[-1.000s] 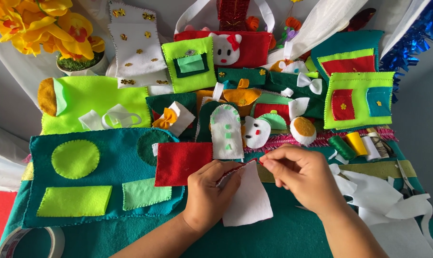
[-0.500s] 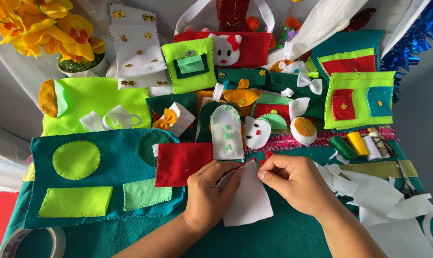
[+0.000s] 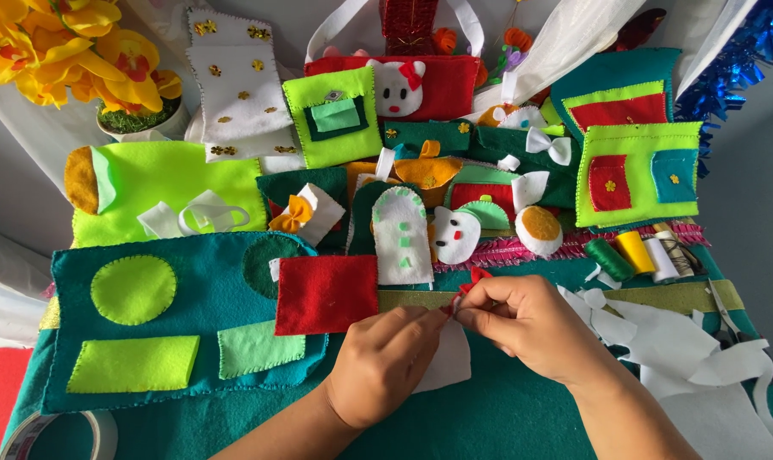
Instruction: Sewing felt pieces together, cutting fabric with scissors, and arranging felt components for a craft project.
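Note:
My left hand (image 3: 385, 361) rests on a white felt piece (image 3: 446, 362) and pinches its top edge. My right hand (image 3: 523, 322) pinches a small red felt bow (image 3: 472, 279) against that same edge, fingertips of both hands touching. A red felt rectangle (image 3: 325, 294) lies just left of my left hand, on a teal felt panel (image 3: 207, 298) with light green shapes sewn on. The white piece is mostly hidden under my hands.
Several sewn felt pieces crowd the table's far half: a lime panel (image 3: 173, 192), a red cat-face bag (image 3: 403, 85), green pouches (image 3: 638, 175). Thread spools (image 3: 634, 254) sit right; white felt scraps (image 3: 702, 341) lie right. A tape roll (image 3: 58, 434) sits lower left; yellow flowers (image 3: 54, 51) upper left.
My right hand has slid a little left toward my left hand, bringing the red bow onto the white piece's edge. The white piece is now more covered by my hands.

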